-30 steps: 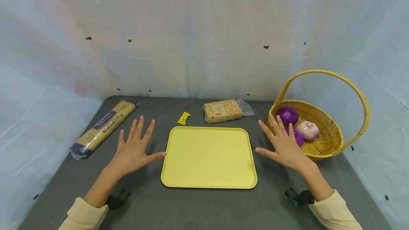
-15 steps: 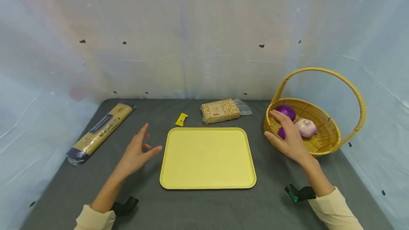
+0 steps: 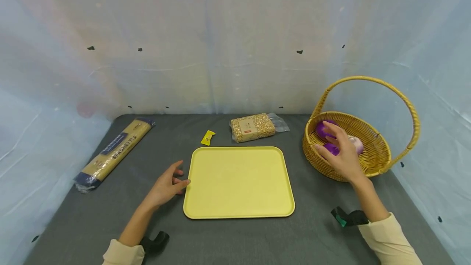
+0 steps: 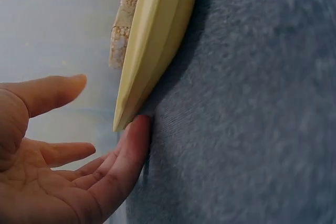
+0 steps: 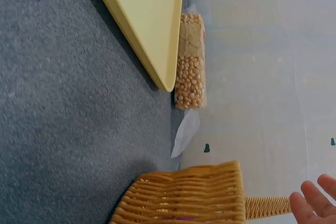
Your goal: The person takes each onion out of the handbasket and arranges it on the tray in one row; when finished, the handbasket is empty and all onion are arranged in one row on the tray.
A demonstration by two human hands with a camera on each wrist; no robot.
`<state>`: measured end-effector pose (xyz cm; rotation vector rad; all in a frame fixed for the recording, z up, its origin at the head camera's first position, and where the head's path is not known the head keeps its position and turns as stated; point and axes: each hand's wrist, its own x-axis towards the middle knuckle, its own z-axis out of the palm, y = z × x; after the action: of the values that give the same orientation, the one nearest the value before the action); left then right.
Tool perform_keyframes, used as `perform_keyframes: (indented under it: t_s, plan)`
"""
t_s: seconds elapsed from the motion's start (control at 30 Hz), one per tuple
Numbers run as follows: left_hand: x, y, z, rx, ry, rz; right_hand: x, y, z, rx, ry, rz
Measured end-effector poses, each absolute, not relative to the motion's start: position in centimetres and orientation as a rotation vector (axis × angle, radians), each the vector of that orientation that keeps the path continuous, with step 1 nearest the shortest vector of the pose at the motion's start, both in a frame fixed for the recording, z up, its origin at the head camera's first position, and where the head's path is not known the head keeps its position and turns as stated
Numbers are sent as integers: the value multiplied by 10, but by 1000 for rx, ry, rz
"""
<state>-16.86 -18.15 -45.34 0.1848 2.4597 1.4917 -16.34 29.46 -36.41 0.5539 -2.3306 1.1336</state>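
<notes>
My left hand (image 3: 164, 187) is beside the left edge of a yellow tray (image 3: 239, 183), thumb and fingers spread loosely apart. In the left wrist view, one of its fingertips (image 4: 137, 127) lies right at the tray's rim, low over the cloth. My right hand (image 3: 346, 156) hovers over the near left part of a yellow wicker basket (image 3: 318, 165), thumb and fingers bent with a gap between them. Below it in the basket are two purple onions, one at the back (image 3: 323, 129) and one nearer (image 3: 332, 149), plus a pale onion (image 3: 357, 145) partly hidden by the hand.
A spaghetti pack (image 3: 115, 150) lies slantwise at the left. Behind the tray are a small yellow wrapped candy (image 3: 207, 138) and a clear bag of corn kernels (image 3: 254, 128). The basket's tall handle (image 3: 408, 105) arches up. A pale curtain (image 3: 220, 44) hangs behind the grey-covered table (image 3: 239, 242).
The left hand has come down and right to the tray's edge, its spread fingers relaxing. My right hand has shifted right over the basket, its fingers now bent.
</notes>
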Motion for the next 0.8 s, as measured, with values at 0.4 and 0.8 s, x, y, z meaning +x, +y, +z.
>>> perform_keyframes:
  t_s: [0.4, 0.8]
  plan:
    - [-172, -174, -464, 146, 2488, 1501, -166, 306, -357, 465, -2287, 1155]
    - [-168, -169, -469, 142, 2587, 1498, -169, 315, -349, 362, -2292, 1155]
